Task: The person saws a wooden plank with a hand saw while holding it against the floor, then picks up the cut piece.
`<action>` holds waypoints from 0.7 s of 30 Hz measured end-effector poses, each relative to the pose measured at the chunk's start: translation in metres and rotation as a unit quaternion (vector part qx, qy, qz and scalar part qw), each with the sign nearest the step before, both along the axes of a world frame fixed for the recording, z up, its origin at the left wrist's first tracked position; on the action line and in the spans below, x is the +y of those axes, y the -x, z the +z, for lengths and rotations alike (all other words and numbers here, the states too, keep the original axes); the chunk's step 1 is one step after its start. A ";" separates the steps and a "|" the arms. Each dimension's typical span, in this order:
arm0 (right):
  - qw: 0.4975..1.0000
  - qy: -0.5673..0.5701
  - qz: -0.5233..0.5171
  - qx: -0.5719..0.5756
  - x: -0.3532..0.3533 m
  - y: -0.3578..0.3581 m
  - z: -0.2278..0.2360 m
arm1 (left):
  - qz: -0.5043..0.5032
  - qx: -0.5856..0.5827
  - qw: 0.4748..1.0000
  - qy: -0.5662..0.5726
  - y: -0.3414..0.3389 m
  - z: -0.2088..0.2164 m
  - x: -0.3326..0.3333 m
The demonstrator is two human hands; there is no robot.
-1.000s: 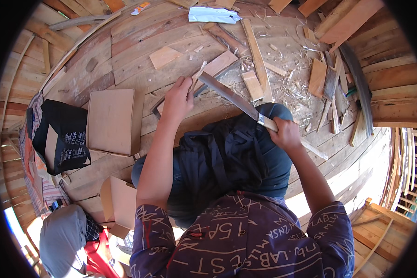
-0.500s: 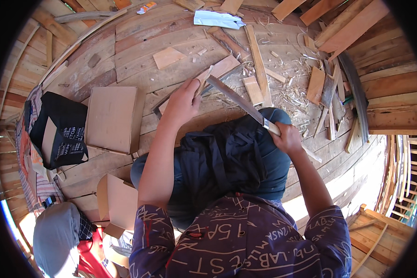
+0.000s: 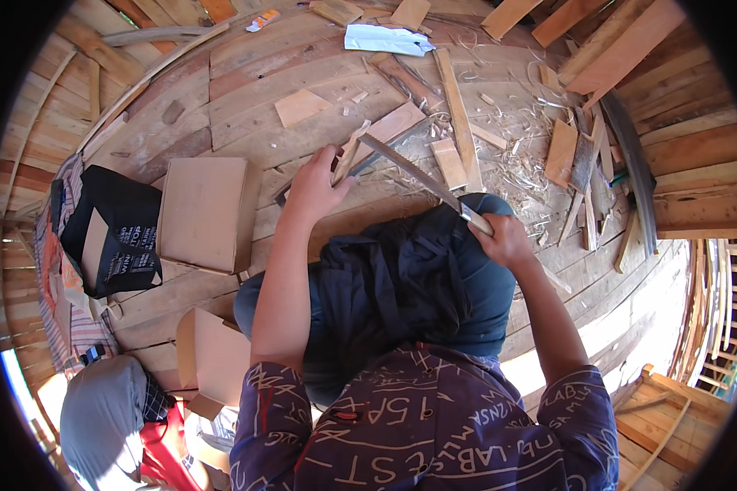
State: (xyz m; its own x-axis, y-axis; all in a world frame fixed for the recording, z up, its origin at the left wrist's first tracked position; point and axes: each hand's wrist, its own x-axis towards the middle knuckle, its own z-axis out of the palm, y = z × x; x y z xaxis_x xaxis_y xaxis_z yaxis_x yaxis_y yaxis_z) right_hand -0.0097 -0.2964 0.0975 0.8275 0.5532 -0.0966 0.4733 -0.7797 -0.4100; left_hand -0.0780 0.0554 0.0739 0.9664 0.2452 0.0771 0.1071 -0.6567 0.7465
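My left hand (image 3: 315, 182) is closed around a short, narrow wood piece (image 3: 350, 151), which points up and away from me. In my right hand (image 3: 504, 239) is the pale handle of a handsaw (image 3: 418, 173), held over my right knee. Its toothed blade slants up to the left, and the tip lies close beside the wood piece; whether they touch I cannot tell. Beneath both, a flat board (image 3: 395, 121) lies on the floor, with a dark strip along its near edge. A dark cloth covers my lap.
To my left are a cardboard box (image 3: 203, 214), a black bag (image 3: 115, 237) and an opened carton (image 3: 221, 360). Offcuts, a long batten (image 3: 458, 114) and curled shavings (image 3: 512, 168) litter the plank floor ahead and right. Someone in grey and red (image 3: 102, 417) is at lower left.
My left hand has turned slightly, and more of the wood piece shows above the fingers. The saw's tip has shifted a little to the left. The whole view has moved slightly.
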 end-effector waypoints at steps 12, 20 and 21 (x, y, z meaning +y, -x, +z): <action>0.976 -0.097 -0.069 0.180 -0.006 -0.026 0.002 | 0.024 0.121 0.992 0.024 0.012 -0.009 0.008; 0.957 -0.018 -0.100 0.272 0.005 -0.037 0.004 | -0.018 0.333 0.942 0.032 0.015 -0.057 0.027; 0.958 -0.018 -0.086 0.272 0.005 -0.039 0.004 | -0.017 0.332 0.942 0.034 0.015 -0.060 0.027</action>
State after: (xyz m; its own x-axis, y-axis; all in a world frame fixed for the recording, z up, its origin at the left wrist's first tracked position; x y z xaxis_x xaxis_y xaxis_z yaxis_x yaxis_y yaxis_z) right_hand 0.0289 -0.2913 0.1018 0.7390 0.4250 -0.5227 0.0479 -0.8071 -0.5885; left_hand -0.0926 0.0825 0.0141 0.8033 0.1960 -0.5624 0.5453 -0.6217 0.5623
